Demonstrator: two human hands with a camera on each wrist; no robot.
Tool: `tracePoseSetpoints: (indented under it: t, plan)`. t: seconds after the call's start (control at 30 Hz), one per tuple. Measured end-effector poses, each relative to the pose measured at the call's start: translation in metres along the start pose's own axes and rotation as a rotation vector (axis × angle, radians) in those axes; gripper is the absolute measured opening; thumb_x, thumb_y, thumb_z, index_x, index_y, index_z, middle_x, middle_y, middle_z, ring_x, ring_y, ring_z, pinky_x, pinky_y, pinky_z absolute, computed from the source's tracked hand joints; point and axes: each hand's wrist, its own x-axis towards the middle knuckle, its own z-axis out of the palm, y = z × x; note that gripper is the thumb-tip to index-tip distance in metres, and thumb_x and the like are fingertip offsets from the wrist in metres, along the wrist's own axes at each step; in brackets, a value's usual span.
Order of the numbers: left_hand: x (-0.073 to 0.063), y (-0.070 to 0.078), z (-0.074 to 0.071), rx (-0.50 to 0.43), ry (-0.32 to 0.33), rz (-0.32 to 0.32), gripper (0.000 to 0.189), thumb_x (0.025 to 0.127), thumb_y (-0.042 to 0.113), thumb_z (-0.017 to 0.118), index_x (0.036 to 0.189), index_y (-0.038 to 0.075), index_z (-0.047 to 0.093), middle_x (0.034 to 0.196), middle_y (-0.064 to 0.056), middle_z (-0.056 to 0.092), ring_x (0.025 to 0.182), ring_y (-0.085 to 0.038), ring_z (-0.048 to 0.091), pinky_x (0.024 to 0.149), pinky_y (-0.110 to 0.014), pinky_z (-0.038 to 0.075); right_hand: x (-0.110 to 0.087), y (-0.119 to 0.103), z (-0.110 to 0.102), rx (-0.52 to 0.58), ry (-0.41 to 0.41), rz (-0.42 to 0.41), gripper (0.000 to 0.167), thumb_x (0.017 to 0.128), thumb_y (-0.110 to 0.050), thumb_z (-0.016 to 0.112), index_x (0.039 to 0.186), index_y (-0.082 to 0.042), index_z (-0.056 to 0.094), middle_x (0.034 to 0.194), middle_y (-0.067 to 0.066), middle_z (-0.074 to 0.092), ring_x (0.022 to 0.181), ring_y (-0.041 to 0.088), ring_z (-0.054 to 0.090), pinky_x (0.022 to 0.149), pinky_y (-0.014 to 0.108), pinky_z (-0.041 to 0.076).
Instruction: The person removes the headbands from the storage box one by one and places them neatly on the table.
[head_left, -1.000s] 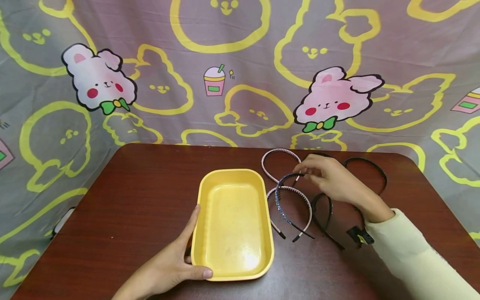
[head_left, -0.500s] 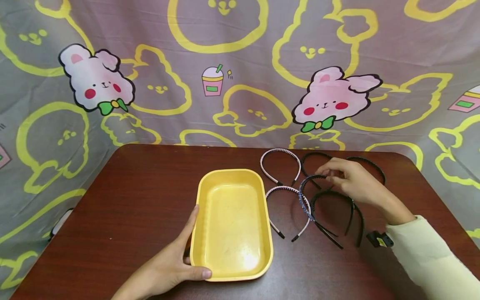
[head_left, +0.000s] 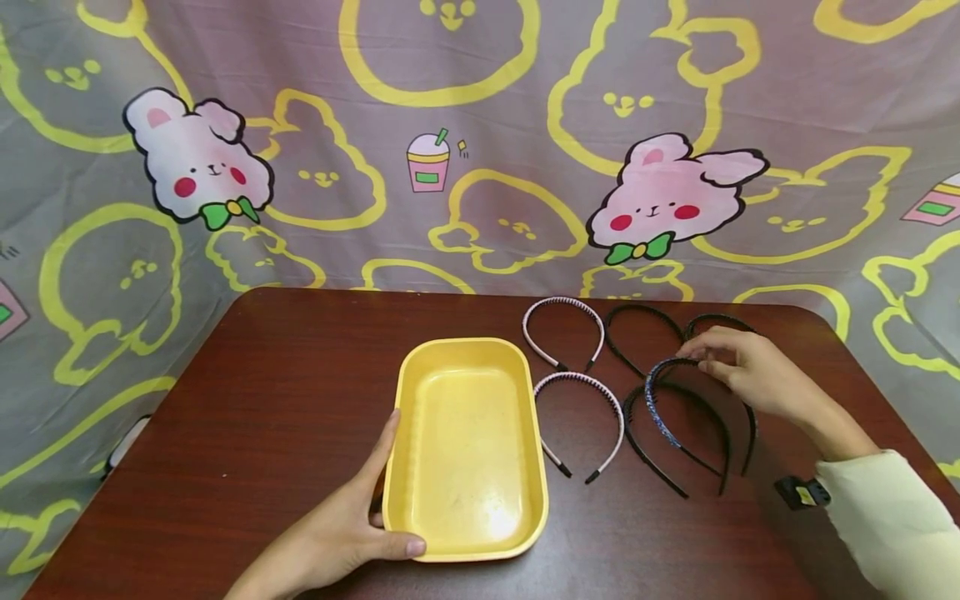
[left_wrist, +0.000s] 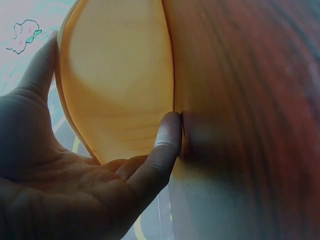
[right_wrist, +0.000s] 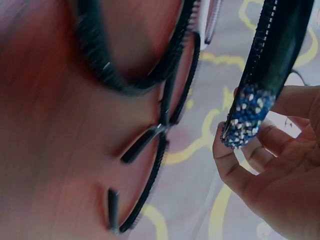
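Observation:
My left hand grips the near left corner of a yellow rectangular tray, its thumb on the near side and its fingers along the left wall. Nothing lies in the tray. Between thumb and fingers, my right hand pinches a blue glittery headband by its top arc. In the right wrist view the same headband's sparkly blue and silver stones show. It hangs over a black headband in the front row.
Two pale pink headbands lie right of the tray: a rear one and a front one. Behind are a black headband and another dark headband, partly hidden by my right hand. A patterned cloth hangs behind the brown table.
My right hand has moved right with the blue glittery headband, from over the front pink headband to over the front black one. The left hand and tray have stayed put.

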Motion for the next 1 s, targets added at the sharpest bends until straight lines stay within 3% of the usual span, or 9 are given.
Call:
tracePoseSetpoints:
  t: [0.1, 0.27, 0.73, 1.0]
  plan:
    - [0.0, 0.001, 0.0, -0.003, -0.003, -0.008, 0.137, 0.083, 0.019, 0.089, 0.165, 0.041, -0.018, 0.173, -0.024, 0.004, 0.111, -0.016, 0.069, 0.095, -0.015, 0.049, -0.007, 0.009, -0.003, 0.014, -0.019, 0.036, 0.028, 0.095, 0.011, 0.064, 0.107, -0.012, 0.076, 0.1, 0.006, 0.066, 0.085, -0.002, 0.05, 0.056, 0.025, 0.046]
    - [0.0, 0.002, 0.0, 0.024, 0.008, -0.028, 0.137, 0.083, 0.02, 0.09, 0.165, 0.042, -0.017, 0.174, -0.023, 0.002, 0.11, -0.017, 0.069, 0.095, -0.013, 0.047, -0.018, 0.025, -0.007, 0.008, -0.058, 0.086, 0.029, 0.097, 0.01, 0.062, 0.111, -0.012, 0.075, 0.107, 0.009, 0.068, 0.088, -0.004, 0.052, 0.061, 0.025, 0.047]
    - [-0.001, 0.002, 0.0, 0.014, 0.004, -0.022, 0.136, 0.083, 0.019, 0.09, 0.165, 0.042, -0.017, 0.173, -0.024, 0.009, 0.108, -0.018, 0.07, 0.093, -0.015, 0.049, -0.041, 0.059, -0.007, -0.053, -0.038, 0.066, 0.032, 0.091, 0.015, 0.065, 0.102, -0.013, 0.077, 0.1, 0.0, 0.07, 0.091, -0.011, 0.052, 0.071, 0.013, 0.045]
    - [-0.001, 0.003, -0.001, 0.037, 0.015, -0.045, 0.137, 0.082, 0.022, 0.09, 0.165, 0.043, -0.017, 0.174, -0.024, 0.005, 0.109, -0.017, 0.069, 0.095, -0.012, 0.045, -0.053, 0.073, -0.013, -0.051, -0.051, 0.123, 0.032, 0.093, 0.012, 0.064, 0.102, -0.016, 0.077, 0.101, 0.0, 0.07, 0.092, -0.014, 0.052, 0.07, 0.012, 0.043]
